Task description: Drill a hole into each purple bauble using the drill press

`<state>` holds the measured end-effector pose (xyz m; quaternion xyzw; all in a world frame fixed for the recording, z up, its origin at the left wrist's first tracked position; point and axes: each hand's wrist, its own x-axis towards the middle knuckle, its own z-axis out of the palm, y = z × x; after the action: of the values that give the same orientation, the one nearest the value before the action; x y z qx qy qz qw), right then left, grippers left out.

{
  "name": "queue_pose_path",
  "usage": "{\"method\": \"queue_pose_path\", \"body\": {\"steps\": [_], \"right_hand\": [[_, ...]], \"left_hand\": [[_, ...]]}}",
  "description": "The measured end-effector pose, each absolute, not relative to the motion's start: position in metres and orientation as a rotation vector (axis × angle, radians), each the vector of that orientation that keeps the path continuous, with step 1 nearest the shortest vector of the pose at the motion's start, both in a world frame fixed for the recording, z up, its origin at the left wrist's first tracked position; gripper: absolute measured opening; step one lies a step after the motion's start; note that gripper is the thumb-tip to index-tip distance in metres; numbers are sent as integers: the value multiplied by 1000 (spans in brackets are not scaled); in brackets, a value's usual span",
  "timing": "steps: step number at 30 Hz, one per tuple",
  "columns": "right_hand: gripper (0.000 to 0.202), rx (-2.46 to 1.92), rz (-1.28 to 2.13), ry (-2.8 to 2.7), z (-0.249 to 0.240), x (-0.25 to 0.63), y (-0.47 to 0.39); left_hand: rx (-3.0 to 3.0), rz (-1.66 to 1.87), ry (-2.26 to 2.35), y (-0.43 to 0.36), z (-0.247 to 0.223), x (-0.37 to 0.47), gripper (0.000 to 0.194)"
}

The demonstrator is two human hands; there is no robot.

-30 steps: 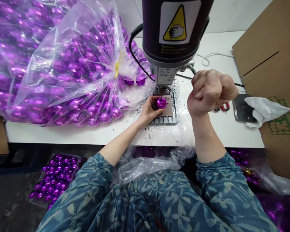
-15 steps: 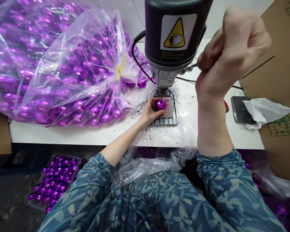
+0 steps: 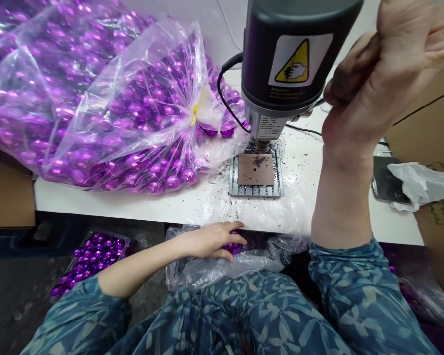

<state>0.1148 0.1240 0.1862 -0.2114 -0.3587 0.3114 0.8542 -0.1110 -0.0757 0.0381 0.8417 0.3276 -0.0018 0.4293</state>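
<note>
My left hand (image 3: pixel 216 240) hangs over the clear plastic bag (image 3: pixel 207 268) below the table edge. Its fingers are spread, with a shiny purple ball (image 3: pixel 236 243) beneath and between them. My right hand (image 3: pixel 390 64), raised at the upper right, is wrapped round the lever of the black drill press (image 3: pixel 296 59); most of the lever is hidden by the fist. Under the drill, a brown square plate (image 3: pixel 247 176) with a small hole lies on the grey metal base (image 3: pixel 256 191). Dark shavings are scattered on both.
A large tied bag of purple balls (image 3: pixel 126 113) covers the table's left side. A tray of purple balls (image 3: pixel 99 254) stands low at the left. To the right are a phone (image 3: pixel 388 180), white tissue (image 3: pixel 422 182) and a cardboard box (image 3: pixel 425 133). A black cable hangs beside the drill.
My left hand has moved from the plate down towards me, to the bag under the table edge. The purple ball is gone from the plate. My right hand stays on the lever. The view has shifted.
</note>
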Motion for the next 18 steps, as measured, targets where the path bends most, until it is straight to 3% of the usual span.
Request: {"method": "queue_pose_path", "body": {"steps": [3, 6, 8, 11, 18], "right_hand": [[50, -396, 624, -784, 184, 115, 127], [52, -371, 601, -813, 183, 116, 125], [53, -365, 610, -808, 182, 116, 123], [54, -358, 598, -805, 180, 116, 125], [54, -369, 575, -841, 177, 117, 125]], "left_hand": [[2133, 205, 886, -59, 44, -115, 37], [2099, 739, 1218, 10, 44, -123, 19], [2042, 1014, 1580, 72, 39, -130, 23], [1896, 994, 1888, 154, 27, -134, 23], [1946, 935, 1788, 215, -3, -118, 60]]}}
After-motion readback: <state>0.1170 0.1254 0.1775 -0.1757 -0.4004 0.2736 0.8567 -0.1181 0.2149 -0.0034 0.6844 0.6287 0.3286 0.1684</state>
